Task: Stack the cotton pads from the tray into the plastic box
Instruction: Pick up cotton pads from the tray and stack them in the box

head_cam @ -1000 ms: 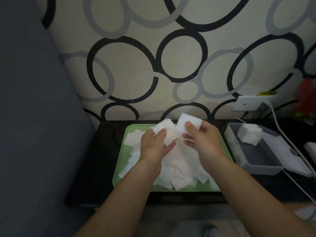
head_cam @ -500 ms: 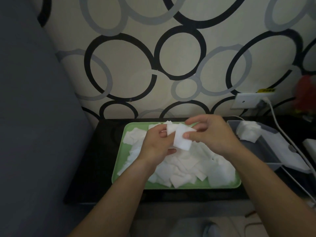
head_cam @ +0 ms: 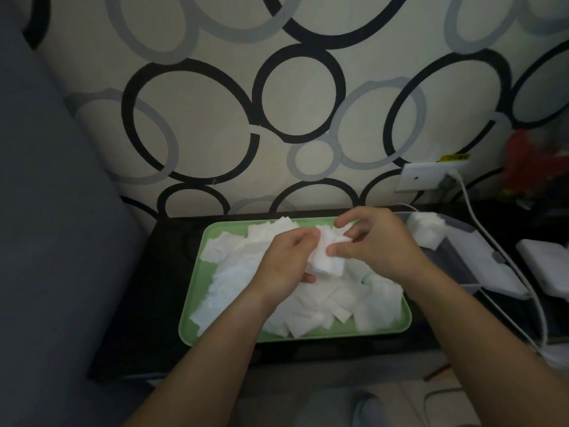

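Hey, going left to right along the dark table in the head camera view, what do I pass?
Green tray → plastic box → white block at the right edge.

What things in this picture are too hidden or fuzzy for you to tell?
All in the head view:
- held stack: the left hand and right hand cover it, so no pad count.
- plastic box: the right forearm hides its near corner.
- red thing: blurred and dim.
- yellow label: too small to read.
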Motion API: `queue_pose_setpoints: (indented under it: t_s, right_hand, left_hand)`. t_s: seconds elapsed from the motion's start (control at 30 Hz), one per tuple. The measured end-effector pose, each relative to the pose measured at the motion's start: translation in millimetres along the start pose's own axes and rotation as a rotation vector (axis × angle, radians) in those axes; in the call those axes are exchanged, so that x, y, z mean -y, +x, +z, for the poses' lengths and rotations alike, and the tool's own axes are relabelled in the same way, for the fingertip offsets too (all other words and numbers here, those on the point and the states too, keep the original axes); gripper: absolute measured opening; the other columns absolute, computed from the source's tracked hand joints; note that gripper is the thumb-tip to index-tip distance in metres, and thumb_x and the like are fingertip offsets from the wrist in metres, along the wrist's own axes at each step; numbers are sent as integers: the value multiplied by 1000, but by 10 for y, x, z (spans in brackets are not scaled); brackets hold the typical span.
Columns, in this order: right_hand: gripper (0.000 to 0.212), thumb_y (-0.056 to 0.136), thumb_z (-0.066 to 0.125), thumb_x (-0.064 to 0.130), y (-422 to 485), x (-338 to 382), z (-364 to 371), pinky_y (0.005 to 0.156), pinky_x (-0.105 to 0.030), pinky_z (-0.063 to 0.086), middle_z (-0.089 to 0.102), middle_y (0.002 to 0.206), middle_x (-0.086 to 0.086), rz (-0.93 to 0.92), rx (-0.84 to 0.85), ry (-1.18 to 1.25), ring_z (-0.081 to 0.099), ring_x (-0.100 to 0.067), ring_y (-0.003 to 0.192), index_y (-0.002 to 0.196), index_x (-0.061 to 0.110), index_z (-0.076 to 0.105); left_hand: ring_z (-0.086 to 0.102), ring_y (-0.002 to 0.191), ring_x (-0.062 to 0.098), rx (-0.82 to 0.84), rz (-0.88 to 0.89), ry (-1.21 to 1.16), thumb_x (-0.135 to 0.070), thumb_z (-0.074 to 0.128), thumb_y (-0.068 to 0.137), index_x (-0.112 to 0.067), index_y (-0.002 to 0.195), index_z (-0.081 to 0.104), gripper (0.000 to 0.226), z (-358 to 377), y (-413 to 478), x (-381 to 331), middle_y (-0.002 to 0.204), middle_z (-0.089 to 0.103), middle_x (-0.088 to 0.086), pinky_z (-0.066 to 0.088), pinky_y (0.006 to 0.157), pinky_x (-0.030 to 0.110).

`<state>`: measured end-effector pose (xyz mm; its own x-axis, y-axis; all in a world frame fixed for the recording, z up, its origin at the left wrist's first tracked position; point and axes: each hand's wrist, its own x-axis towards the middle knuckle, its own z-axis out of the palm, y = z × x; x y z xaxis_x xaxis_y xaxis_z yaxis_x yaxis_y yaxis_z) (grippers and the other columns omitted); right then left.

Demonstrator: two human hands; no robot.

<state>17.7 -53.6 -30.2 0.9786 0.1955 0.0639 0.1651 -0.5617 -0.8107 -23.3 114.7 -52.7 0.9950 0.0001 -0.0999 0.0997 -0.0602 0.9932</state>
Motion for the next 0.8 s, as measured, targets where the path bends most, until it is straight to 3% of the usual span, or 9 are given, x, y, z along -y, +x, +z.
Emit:
queue_pose_setpoints:
  t_s: [0.1,0.23,0.3,0.43,0.53,0.63,0.7,0.8]
  right_hand:
    - [42,64,90,32,-18,-75,-73,67,-27,54,64,89,7,-52,-44,-95,62,-12,73,100,31,68]
    - [49,73,85,26,-29,-227,-213,76,-17,51,59,110,14,-111,43,-105,61,-5,95,116,36,64]
    - [44,78,81,20,-59,-299,-291,80,-19,54,67,107,14,-109,119,-68,64,-3,97,118,29,67]
    - [19,83,76,13,-122,-397,-589,66,-10,50,70,88,13,-70,72,-138,65,0,84,97,25,71]
    - [20,82,72,11,-80,-545,-983,66,-20,50,69,86,13,-32,-76,-198,65,-4,81,94,27,70]
    - [23,83,70,11,87,-770,-1288,69,-24,51,68,97,4,56,-54,-404,64,-14,92,101,25,65]
    - [27,85,69,16,233,-927,-1357,84,-33,53,67,111,-3,109,49,-578,63,-21,102,111,22,64]
    - [26,86,68,23,403,-1067,-1366,91,-35,50,66,118,-2,101,124,-731,61,-21,107,112,25,66]
  left_hand:
    - [68,88,7,80,50,39,-29,65,95,-26,104,69,10,93,25,20,94,73,-11,56,68,22]
    - [69,96,16,120,105,71,-3,71,87,-31,104,66,32,261,78,57,105,73,-3,56,71,24]
    - [68,98,16,94,125,110,-4,74,84,-28,106,66,33,362,116,75,104,71,-4,56,72,25]
    - [72,87,20,4,87,72,-10,77,84,-24,108,65,30,588,205,111,103,71,2,57,70,27]
    - [73,80,20,-5,75,76,-16,71,90,-24,104,66,17,813,269,143,96,73,1,58,71,34]
    - [69,93,11,37,97,178,-21,68,92,-28,107,70,17,1028,333,198,101,71,-9,58,83,36]
    - [65,99,7,74,94,207,-19,65,94,-26,112,71,20,1158,361,217,107,69,-12,56,87,31]
    - [64,95,7,82,84,256,-18,64,95,-27,113,72,21,1310,404,224,106,68,-10,48,76,14]
